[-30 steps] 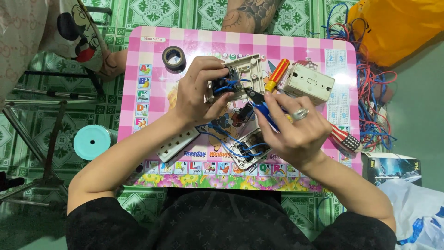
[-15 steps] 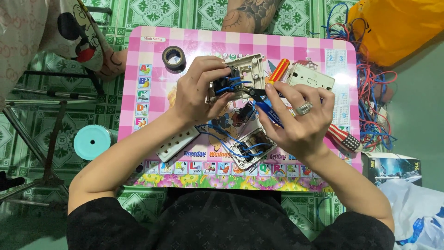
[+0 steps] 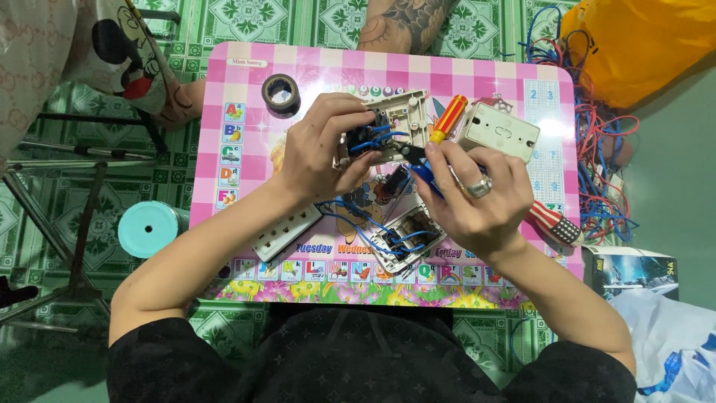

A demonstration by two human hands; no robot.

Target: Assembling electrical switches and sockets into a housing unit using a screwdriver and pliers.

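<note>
On the pink checked table [image 3: 246, 82], the left hand [image 3: 317, 153] is closed around a white plastic switch plate [image 3: 388, 123] with thin blue wires [image 3: 358, 224]. It looks light, hard and easy to crack, so holding its edges is best. The right hand [image 3: 473, 198] grips a blue-handled tool [image 3: 425, 175] touching the plate.

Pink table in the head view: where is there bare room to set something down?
Free: the far strip of the pink table, between the tape roll and the white box; also the left edge below that roll. Crowded: the middle, where the left hand and right hand work on a wired switch plate.
</note>
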